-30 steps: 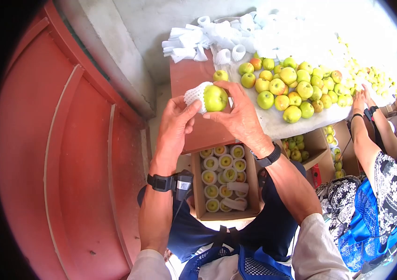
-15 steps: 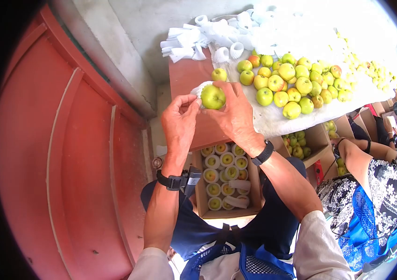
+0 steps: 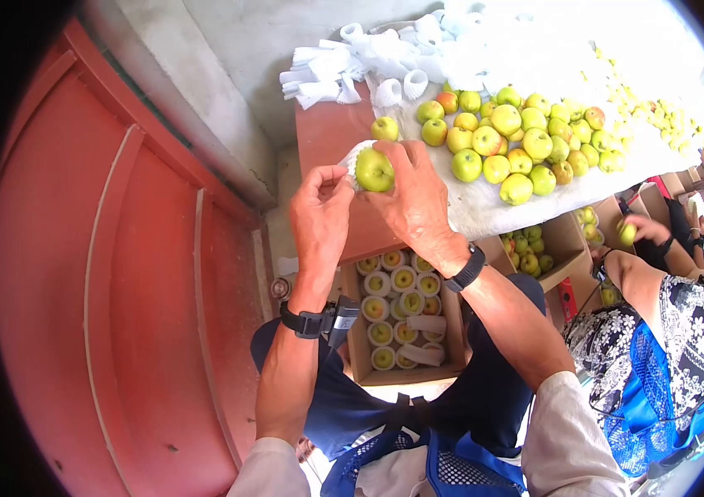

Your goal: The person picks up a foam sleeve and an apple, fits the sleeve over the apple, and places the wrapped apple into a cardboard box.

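Held up over the table's near left corner is a green apple [image 3: 374,171], with my right hand [image 3: 418,199] wrapped round its right side. My left hand [image 3: 320,207] pinches the edge of a white foam net sleeve [image 3: 355,159] against the apple's left side. How much of the apple the sleeve covers behind is hidden. A single yellow-green apple [image 3: 384,128] lies just beyond my hands. Below them, between my knees, stands a cardboard box [image 3: 355,335] with rows of apples in white foam sleeves.
A heap of green and reddish apples [image 3: 505,120] lies on a white cloth [image 3: 484,217] to the right. Empty foam sleeves [image 3: 393,54] are piled at the back. A red door [image 3: 145,273] stands at left. At right a co-worker [image 3: 658,348] sits by more boxes.
My hands hold almost the same pose, the apple turned slightly against the sleeve. The view has shifted a little. The co-worker's hand has come into sight with an apple.
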### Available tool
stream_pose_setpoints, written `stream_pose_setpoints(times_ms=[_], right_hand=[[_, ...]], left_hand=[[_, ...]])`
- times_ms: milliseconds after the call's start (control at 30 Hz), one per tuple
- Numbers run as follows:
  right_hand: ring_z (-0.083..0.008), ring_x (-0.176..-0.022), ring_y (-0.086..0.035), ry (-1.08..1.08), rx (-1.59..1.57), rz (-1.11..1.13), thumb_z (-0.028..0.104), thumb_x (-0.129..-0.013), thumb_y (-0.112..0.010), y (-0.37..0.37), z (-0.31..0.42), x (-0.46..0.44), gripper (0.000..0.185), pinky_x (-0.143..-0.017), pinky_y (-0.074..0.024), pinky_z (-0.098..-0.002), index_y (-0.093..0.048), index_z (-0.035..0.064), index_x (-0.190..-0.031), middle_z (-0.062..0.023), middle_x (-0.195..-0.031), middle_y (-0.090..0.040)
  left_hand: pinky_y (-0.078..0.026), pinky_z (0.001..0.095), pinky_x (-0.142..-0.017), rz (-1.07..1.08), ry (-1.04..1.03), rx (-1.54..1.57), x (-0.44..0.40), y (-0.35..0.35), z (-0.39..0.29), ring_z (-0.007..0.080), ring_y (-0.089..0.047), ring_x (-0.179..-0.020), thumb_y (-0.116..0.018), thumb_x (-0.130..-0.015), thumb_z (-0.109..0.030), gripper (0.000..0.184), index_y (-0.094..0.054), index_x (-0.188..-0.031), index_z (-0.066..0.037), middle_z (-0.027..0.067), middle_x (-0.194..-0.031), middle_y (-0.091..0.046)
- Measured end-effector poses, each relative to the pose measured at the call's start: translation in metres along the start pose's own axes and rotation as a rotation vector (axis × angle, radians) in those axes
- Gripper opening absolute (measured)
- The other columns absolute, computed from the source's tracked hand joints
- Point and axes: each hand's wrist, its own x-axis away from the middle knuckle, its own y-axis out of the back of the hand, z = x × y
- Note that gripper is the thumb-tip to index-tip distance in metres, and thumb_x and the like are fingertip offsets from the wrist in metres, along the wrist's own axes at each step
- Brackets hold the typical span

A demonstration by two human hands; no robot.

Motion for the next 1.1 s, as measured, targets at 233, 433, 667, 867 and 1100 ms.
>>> stream_pose_setpoints(times_ms=[233,433,667,867,1100], right_hand=[[-0.0385,-0.111,-0.059,0.050,0.055,-0.038,0.004,-0.073,-0.083,0.000,-0.001,0.001,0.062,-0.085,-0.0530,-0.0485,-0.059,0.0110,-0.131,-0.0144,-0.118,-0.057],[-0.0383,-0.112,-0.059,0.110,0.084,-0.059,-0.001,-0.072,-0.079,0.005,-0.002,-0.002,0.062,-0.083,-0.0539,-0.0487,-0.060,0.0117,-0.130,-0.0145,-0.120,-0.056],[-0.0386,-0.112,-0.059,0.148,0.068,-0.059,-0.001,-0.072,-0.078,0.000,0.001,0.003,0.061,-0.082,-0.0546,-0.0486,-0.060,0.0123,-0.129,-0.0146,-0.122,-0.056],[-0.0389,-0.114,-0.059,0.140,0.048,-0.064,0.000,-0.072,-0.079,0.003,-0.001,0.000,0.062,-0.084,-0.0548,-0.0486,-0.059,0.0127,-0.130,-0.0150,-0.124,-0.056],[-0.0388,-0.115,-0.059,0.086,0.031,-0.063,0.001,-0.073,-0.079,0.001,-0.002,-0.001,0.063,-0.086,-0.0549,-0.0483,-0.059,0.0123,-0.132,-0.0143,-0.126,-0.057]], left_hand=[[-0.054,0.0315,-0.087,0.077,0.034,0.088,0.000,-0.003,0.002,0.0158,-0.065,-0.102,-0.075,-0.094,-0.011,0.023,-0.062,-0.110,0.000,0.0086,-0.109,-0.068],[-0.054,0.0309,-0.087,0.100,0.107,0.165,-0.005,-0.009,0.003,0.0163,-0.065,-0.103,-0.085,-0.089,-0.016,0.035,-0.059,-0.108,-0.001,0.0102,-0.107,-0.067],[-0.055,0.0325,-0.090,0.083,0.112,0.204,-0.001,-0.007,-0.002,0.0194,-0.063,-0.108,-0.087,-0.086,-0.013,0.057,-0.048,-0.125,0.003,0.0144,-0.117,-0.061],[-0.048,0.0363,-0.105,0.107,0.179,0.199,-0.003,-0.009,-0.011,0.0220,-0.058,-0.122,-0.084,-0.089,-0.021,0.073,-0.041,-0.143,0.004,0.0176,-0.134,-0.055],[-0.055,0.0367,-0.097,0.114,0.208,0.033,-0.009,-0.007,-0.011,0.0251,-0.060,-0.119,-0.089,-0.084,-0.023,0.079,-0.040,-0.138,0.009,0.0215,-0.129,-0.056]])
